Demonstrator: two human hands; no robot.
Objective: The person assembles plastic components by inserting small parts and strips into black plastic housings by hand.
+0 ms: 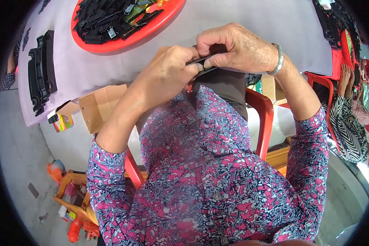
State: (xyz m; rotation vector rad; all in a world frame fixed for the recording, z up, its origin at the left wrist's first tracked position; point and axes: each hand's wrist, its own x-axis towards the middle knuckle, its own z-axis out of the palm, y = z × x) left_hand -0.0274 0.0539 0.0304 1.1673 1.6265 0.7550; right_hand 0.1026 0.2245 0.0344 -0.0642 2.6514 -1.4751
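Close in front of my body, at the table's near edge, both my hands pinch a narrow black plastic piece (210, 70). My left hand (166, 74) is closed, its thumb and bent fingers on the left end. Coming from the other side, my right hand (244, 49) presses its thumb and curled finger on the piece near the middle. Much of the piece is covered by my fingers, so its full shape is hidden. Beyond my hands lies a heap of small black plastic parts (102, 20) in a round red tray (106, 49).
Long black slotted parts (49, 61) lie at the left on the pale table (254, 14). An open cardboard box (102, 106) is beside my left forearm. Red chair arms (265, 123) flank me. At the right sits another person in striped clothing (348, 127), near more black parts.
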